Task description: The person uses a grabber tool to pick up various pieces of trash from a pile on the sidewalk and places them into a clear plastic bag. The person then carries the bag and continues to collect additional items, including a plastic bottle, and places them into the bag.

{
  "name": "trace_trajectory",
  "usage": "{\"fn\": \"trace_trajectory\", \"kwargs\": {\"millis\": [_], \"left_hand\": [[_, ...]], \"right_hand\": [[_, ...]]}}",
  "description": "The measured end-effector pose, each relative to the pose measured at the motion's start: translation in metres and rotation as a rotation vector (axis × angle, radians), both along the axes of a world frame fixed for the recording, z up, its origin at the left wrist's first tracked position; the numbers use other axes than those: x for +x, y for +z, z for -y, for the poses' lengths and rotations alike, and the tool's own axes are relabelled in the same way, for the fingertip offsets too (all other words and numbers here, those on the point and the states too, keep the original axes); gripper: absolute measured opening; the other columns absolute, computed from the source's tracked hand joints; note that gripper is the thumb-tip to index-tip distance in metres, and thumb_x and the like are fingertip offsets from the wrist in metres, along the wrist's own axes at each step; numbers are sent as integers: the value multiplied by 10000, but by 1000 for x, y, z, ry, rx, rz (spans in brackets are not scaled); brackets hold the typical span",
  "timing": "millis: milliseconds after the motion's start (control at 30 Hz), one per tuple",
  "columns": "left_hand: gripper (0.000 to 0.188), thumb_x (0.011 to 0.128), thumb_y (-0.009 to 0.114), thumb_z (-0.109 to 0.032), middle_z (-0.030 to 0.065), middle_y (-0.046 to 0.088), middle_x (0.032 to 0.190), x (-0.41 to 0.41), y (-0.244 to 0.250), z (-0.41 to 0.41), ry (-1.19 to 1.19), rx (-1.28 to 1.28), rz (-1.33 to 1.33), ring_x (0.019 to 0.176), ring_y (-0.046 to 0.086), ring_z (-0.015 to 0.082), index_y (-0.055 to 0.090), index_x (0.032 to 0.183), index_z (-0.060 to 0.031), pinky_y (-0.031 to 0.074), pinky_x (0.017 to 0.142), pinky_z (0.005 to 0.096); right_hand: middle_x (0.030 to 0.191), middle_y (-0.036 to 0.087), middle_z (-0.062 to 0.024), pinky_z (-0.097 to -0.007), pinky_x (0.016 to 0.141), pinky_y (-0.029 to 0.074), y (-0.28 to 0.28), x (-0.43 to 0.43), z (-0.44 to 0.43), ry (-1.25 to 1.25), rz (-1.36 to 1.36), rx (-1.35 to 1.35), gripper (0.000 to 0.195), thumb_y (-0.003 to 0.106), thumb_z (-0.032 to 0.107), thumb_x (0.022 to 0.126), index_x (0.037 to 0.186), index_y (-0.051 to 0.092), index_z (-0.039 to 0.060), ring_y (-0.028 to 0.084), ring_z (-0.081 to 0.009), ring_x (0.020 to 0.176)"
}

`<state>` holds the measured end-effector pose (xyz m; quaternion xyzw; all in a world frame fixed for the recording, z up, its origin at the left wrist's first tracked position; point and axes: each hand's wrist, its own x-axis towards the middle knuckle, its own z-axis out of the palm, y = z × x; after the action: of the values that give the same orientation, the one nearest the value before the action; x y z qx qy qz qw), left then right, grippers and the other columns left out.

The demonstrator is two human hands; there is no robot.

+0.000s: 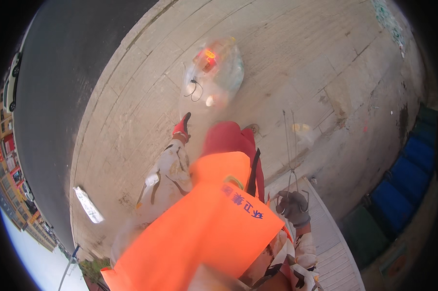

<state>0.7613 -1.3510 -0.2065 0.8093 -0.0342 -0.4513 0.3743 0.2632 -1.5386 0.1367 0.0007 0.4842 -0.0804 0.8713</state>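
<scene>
My left hand (182,127), in a red glove with dark fingertips, is just below the near edge of a translucent plastic bag (222,85). Whether its fingers grip the bag's edge cannot be made out. Inside the bag show a red packet (205,60), a dark cord (195,90) and pale items, partly blurred. My right hand (295,207), in a grey glove, grips the looped handles of long metal litter tongs (292,170). Their two thin arms point forward, tips slightly apart. Right of the tongs' arms lies a yellowish piece of litter (300,127) with clear plastic around it.
A white ridged panel (331,232) lies beneath my right hand. Blue bins (399,191) and green bins (364,232) line the right. A silvery-white flat wrapper (89,205) lies near the kerb at left, with the asphalt road (55,91) beyond. Greenish litter (388,23) is at upper right.
</scene>
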Motion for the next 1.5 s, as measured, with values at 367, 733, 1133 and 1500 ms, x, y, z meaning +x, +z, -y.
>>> {"fn": "trace_trajectory", "kwargs": {"millis": [367, 733, 1133, 1500], "left_hand": [[615, 706, 772, -278, 116, 663, 1040, -19, -36, 78, 1099, 271, -15, 930, 617, 205, 550, 1210, -3, 472, 811, 321], [401, 818, 637, -228, 124, 671, 934, -32, 102, 147, 1525, -393, -150, 793, 656, 181, 591, 1124, 28, 494, 732, 294], [540, 816, 669, -304, 134, 674, 913, -18, 184, 289, 1137, -444, 0, 708, 648, 163, 547, 1209, 46, 493, 681, 297], [217, 855, 605, -204, 99, 638, 777, -32, 256, 441, 1008, -534, 24, 675, 595, 185, 631, 972, -24, 475, 647, 303]], "right_hand": [[869, 501, -31, -361, 738, 400, -53, 212, 190, 402, 297, 320, 606, 446, 394, 935, 1289, 394, -94, 474, -152, 780], [596, 321, 77, -169, 459, 242, -57, 238, 297, 224, 50, 762, 430, 405, 233, 949, 1201, 459, -112, 290, -4, 482], [676, 377, 51, -197, 519, 266, 34, 136, 420, 761, -44, -18, 379, 393, 210, 943, 1166, 488, -80, 334, -29, 566], [766, 428, 24, -239, 587, 300, 89, -23, 528, 647, -99, -187, 341, 388, 200, 935, 1131, 512, -49, 378, -65, 657]]}}
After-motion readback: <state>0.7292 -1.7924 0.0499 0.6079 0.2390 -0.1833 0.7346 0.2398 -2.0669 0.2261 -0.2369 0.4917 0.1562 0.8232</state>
